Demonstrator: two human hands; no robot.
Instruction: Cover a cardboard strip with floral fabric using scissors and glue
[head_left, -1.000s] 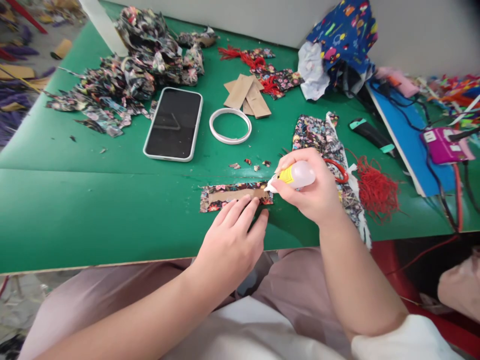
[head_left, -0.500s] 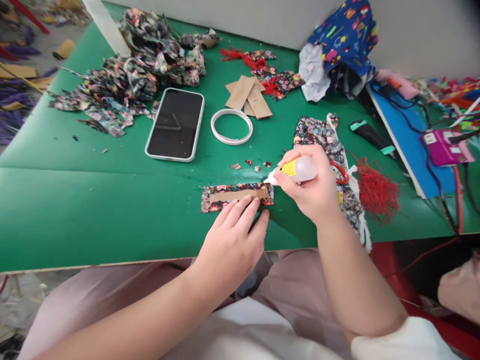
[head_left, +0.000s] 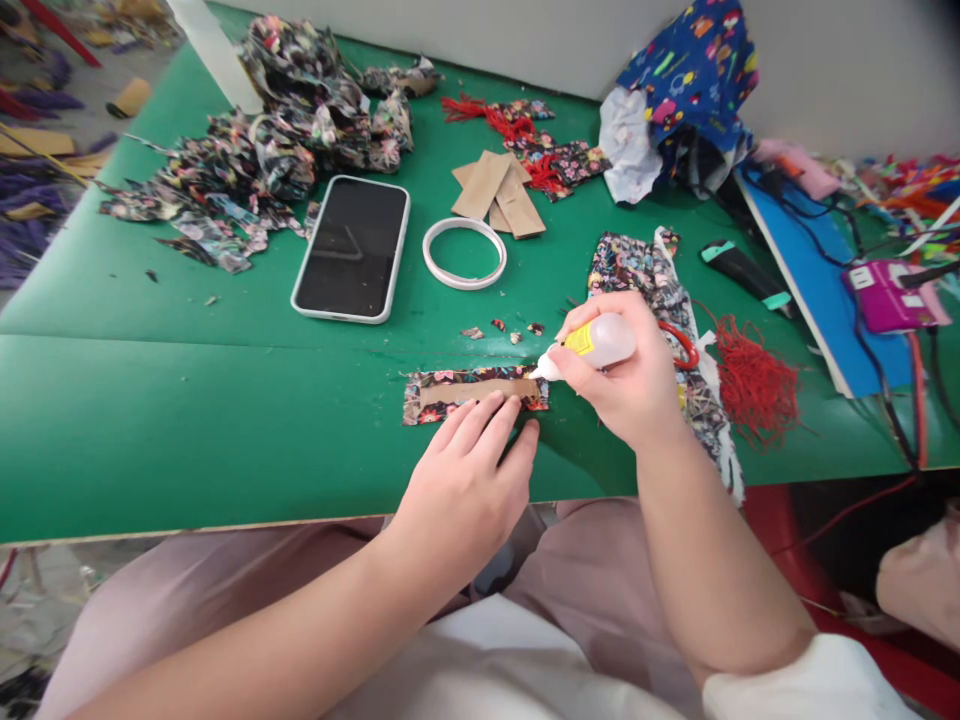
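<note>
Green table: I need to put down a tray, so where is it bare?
Bare: the green table left of the fabric strip, in front of the phone. Crowded: fabric scraps behind, fabric and red tassel right of the right hand.

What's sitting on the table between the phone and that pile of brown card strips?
A white ring lies flat on the green table between the phone and the card strips, seen in the head view.
</note>
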